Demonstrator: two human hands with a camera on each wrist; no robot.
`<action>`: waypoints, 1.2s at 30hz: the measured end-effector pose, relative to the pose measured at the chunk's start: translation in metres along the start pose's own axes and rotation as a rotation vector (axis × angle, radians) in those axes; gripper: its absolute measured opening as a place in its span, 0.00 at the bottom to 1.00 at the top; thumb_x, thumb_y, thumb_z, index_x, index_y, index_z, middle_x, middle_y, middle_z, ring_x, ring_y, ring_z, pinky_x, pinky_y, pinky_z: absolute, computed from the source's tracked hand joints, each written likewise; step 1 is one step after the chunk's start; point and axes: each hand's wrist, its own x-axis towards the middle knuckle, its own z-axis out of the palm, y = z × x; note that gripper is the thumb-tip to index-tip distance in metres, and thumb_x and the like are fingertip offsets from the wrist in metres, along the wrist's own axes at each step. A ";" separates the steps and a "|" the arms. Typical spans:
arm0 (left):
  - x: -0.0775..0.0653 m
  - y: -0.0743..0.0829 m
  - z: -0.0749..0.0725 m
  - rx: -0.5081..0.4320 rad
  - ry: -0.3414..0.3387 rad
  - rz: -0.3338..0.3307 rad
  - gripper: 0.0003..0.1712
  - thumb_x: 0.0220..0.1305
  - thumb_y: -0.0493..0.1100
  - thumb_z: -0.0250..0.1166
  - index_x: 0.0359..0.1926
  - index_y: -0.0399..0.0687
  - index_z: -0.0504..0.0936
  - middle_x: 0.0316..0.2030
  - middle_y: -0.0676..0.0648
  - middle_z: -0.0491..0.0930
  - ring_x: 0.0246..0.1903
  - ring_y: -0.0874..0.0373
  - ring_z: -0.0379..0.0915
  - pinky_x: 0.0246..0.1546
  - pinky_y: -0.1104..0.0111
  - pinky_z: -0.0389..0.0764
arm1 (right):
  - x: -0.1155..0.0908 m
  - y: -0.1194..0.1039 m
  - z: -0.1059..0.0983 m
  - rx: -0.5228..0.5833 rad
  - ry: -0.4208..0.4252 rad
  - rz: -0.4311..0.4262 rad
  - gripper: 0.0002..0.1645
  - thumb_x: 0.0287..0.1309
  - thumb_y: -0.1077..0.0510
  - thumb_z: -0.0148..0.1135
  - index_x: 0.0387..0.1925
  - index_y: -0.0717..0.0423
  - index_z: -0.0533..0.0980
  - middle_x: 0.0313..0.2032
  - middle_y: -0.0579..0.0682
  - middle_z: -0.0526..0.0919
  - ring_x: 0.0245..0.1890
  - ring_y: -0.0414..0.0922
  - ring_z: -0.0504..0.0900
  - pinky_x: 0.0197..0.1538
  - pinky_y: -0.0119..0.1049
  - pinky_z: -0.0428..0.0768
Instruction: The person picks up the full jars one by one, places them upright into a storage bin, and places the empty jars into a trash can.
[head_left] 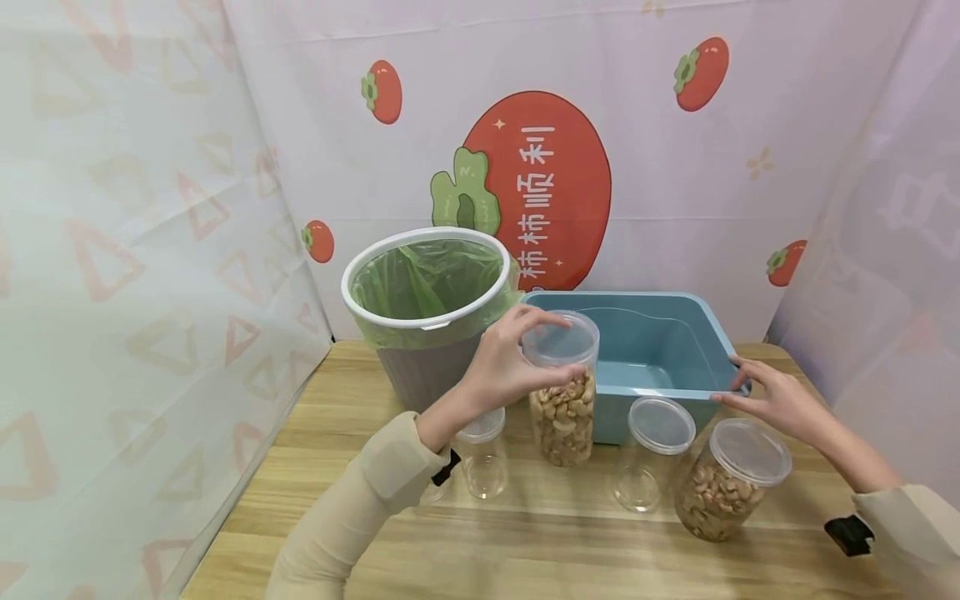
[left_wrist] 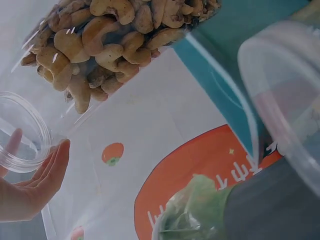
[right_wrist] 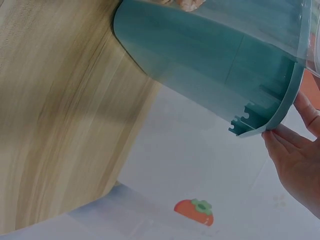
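My left hand (head_left: 517, 358) reaches round the lidded top of a tall clear jar of cashews (head_left: 562, 421), its thumb in front and fingers across the lid. In the left wrist view the same jar's cashews (left_wrist: 110, 45) show up close, with the left hand (left_wrist: 37, 190) at its lid end. At the right front corner of a blue plastic bin (head_left: 652, 392), my right hand (head_left: 780, 404) pinches the rim between thumb and fingers. The right wrist view shows the right hand's fingers (right_wrist: 280, 145) at the bin's rim (right_wrist: 287, 107). The cashew jar stands directly before the bin's left part.
A grey trash can (head_left: 423, 367) lined with a green bag stands at the back left. Near the left forearm is a small empty lidded jar (head_left: 483, 467). Another empty jar (head_left: 645, 475) and a second jar of nuts (head_left: 720, 496) stand before the bin on the wooden table (head_left: 525, 550).
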 end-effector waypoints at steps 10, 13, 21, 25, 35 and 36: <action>0.044 0.007 -0.014 -0.026 0.026 -0.028 0.25 0.39 0.48 0.72 0.41 0.48 0.78 0.38 0.50 0.75 0.40 0.61 0.68 0.38 0.74 0.71 | 0.001 0.001 0.000 0.002 0.015 -0.006 0.15 0.45 0.50 0.66 0.25 0.54 0.71 0.52 0.72 0.66 0.24 0.45 0.74 0.24 0.32 0.63; 0.056 0.007 -0.015 -0.011 0.019 -0.061 0.25 0.40 0.49 0.72 0.42 0.49 0.78 0.39 0.52 0.74 0.40 0.63 0.67 0.38 0.75 0.71 | 0.000 0.001 0.000 0.001 0.023 -0.006 0.15 0.45 0.50 0.66 0.25 0.54 0.71 0.52 0.72 0.67 0.21 0.39 0.70 0.24 0.31 0.62; 0.085 -0.008 -0.007 0.023 0.045 -0.077 0.25 0.42 0.50 0.71 0.44 0.48 0.78 0.41 0.49 0.75 0.42 0.62 0.67 0.38 0.75 0.71 | -0.002 0.003 0.001 0.000 0.037 -0.012 0.14 0.45 0.51 0.66 0.25 0.55 0.71 0.52 0.72 0.66 0.14 0.34 0.61 0.23 0.30 0.60; 0.095 -0.020 0.001 0.065 0.001 -0.147 0.27 0.43 0.53 0.70 0.46 0.50 0.77 0.44 0.50 0.74 0.44 0.62 0.67 0.40 0.74 0.71 | -0.002 0.003 0.002 0.004 0.040 -0.016 0.15 0.44 0.51 0.67 0.25 0.55 0.71 0.52 0.72 0.67 0.16 0.33 0.62 0.23 0.30 0.61; 0.105 -0.056 0.022 0.112 -0.125 -0.244 0.28 0.46 0.55 0.68 0.49 0.49 0.76 0.44 0.49 0.73 0.43 0.61 0.67 0.39 0.73 0.70 | -0.001 0.003 0.002 0.000 0.043 -0.032 0.15 0.43 0.52 0.68 0.24 0.54 0.71 0.51 0.72 0.68 0.21 0.35 0.68 0.24 0.30 0.62; 0.105 -0.060 0.025 0.113 -0.137 -0.249 0.29 0.46 0.55 0.68 0.49 0.49 0.75 0.44 0.49 0.74 0.43 0.61 0.67 0.39 0.72 0.70 | 0.000 0.003 0.002 -0.001 0.042 -0.033 0.15 0.43 0.52 0.68 0.24 0.54 0.71 0.51 0.72 0.67 0.20 0.35 0.67 0.24 0.30 0.62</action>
